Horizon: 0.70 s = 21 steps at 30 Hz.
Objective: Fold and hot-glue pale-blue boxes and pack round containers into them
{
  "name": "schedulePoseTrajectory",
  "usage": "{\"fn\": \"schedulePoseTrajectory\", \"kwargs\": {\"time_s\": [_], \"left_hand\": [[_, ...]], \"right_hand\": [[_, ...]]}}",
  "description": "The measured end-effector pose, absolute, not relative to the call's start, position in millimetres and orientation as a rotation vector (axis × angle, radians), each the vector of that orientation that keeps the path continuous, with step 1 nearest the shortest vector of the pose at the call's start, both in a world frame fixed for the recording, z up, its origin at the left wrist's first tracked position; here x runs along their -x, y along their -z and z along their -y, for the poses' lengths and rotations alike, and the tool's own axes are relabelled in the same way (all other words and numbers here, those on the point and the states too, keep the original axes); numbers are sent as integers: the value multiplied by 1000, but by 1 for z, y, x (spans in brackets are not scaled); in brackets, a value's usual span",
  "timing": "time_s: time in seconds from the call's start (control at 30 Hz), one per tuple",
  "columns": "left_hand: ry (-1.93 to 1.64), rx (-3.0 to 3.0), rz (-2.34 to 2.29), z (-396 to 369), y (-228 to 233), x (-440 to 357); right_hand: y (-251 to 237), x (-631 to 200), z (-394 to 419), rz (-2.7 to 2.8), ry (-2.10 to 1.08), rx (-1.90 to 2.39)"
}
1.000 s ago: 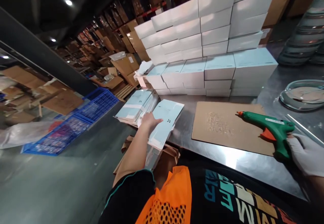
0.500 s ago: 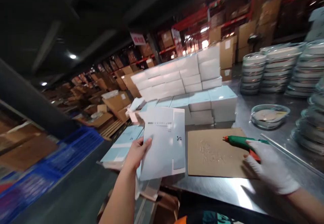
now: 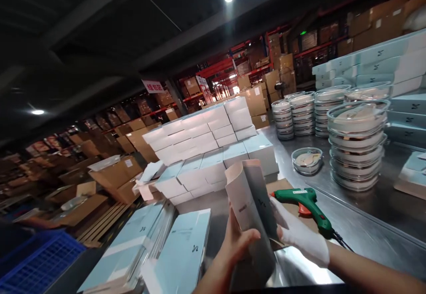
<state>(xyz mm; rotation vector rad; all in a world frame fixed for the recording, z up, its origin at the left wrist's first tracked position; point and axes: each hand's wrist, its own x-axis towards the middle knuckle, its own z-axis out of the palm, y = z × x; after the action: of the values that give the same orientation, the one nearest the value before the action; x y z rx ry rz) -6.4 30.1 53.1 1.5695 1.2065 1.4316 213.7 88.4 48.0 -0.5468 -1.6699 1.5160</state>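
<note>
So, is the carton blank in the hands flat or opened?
Opened partly: the carton blank bows into a sleeve, gripped by the left hand and gloved right hand.

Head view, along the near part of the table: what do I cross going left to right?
Blue crate → flat carton stack → left hand → folded carton → gloved right hand → green glue gun → stacked clear dishes.

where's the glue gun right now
In the head view the green glue gun lies untouched on the steel table, right of centre, just beyond the gloved right hand and in front of the stacked glass dishes.
</note>
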Motion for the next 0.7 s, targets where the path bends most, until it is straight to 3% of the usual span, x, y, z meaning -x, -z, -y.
{"fn": "schedulePoseTrajectory", "kwargs": {"time_s": [0.1,0.2,0.3,0.4,0.53,0.7], "left_hand": [[-1586,-1476,-1223,-36,-57,-3],[-1413,-1407,-1264,-32,-63,3],[-1390,-1471,-1340,-26,-71,11],[-1453,-1645,-1478,-20,-80,17],[-1547,-2048,-1462,-8,-99,28],[-1472,-2742,-1070,10,-127,47]], "right_hand": [[-48,-215,-99,1633,-1284,649],[-56,-225,-116,1607,-651,810],[-77,-237,-119,1683,2,696],[-103,-242,-111,1747,327,567],[-128,-247,-99,1795,306,623],[-143,-264,-93,1795,-126,403]]}}
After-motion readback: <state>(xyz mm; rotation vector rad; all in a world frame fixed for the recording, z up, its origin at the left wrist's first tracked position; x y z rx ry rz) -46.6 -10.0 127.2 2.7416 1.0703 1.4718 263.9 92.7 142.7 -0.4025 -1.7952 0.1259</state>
